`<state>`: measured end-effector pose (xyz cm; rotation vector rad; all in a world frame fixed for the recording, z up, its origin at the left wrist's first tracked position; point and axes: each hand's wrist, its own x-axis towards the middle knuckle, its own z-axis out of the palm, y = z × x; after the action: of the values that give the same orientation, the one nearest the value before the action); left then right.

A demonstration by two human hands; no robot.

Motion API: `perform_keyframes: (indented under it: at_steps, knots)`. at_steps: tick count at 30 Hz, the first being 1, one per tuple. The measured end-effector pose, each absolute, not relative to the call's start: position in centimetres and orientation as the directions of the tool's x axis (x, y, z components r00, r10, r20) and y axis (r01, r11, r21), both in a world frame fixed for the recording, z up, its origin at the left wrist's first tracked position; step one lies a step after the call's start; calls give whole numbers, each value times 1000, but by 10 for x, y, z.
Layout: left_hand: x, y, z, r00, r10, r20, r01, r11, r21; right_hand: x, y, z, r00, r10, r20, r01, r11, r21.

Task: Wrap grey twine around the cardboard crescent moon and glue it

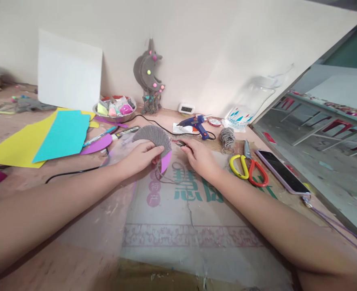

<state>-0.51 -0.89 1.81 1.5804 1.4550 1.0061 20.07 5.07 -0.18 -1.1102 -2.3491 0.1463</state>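
A crescent (157, 134) wrapped in grey yarn is held between the thumb and fingers of my left hand (141, 157). Its lower tip (165, 161) shows bare purple, and a loose grey strand (170, 180) curls below it. Just to the right, my right hand (201, 158) is closed around a small, dark, pointed tool (178, 143); its kind is unclear, as the fingers cover most of it. Both hands are above a printed cardboard sheet (163, 214) under clear plastic.
Right of my hands lie a ball of grey yarn (227, 138), scissors (247, 159) and a phone (283, 171). A blue glue gun (196, 124) sits behind, its cord trailing left. Coloured sheets (61, 135) and a bowl of clay (116, 118) are leftward. A decorated moon (146, 72) leans on the wall.
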Motion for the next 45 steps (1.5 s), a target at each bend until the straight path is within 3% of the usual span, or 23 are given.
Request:
perform_keyframes:
  at_steps: [7,13,16,19,24,28,40,45]
  knots:
    - [-7,-7,16,125,992,28,408,-77,910,204,57,1,-505,715,483,662,680,-314]
    - [-8,-6,10,140,989,-54,265,16,964,244,103,3,-95,782,616,695,495,-522]
    - [-8,-5,11,140,989,-56,233,22,972,262,123,-5,-127,859,497,691,435,-577]
    - [-8,-4,13,119,992,-38,273,4,962,266,129,-11,-252,883,395,721,444,-533]
    - [-8,-3,15,123,992,-3,365,-42,930,259,125,-16,-312,850,425,758,492,-429]
    - [-9,-2,14,135,991,23,380,-73,922,259,125,-17,-267,852,450,769,470,-433]
    - [-9,-3,11,120,990,69,261,-99,960,258,116,6,26,896,443,676,310,-668]
    - [-8,-3,11,97,994,43,221,-64,973,246,88,27,-88,939,334,442,337,-831]
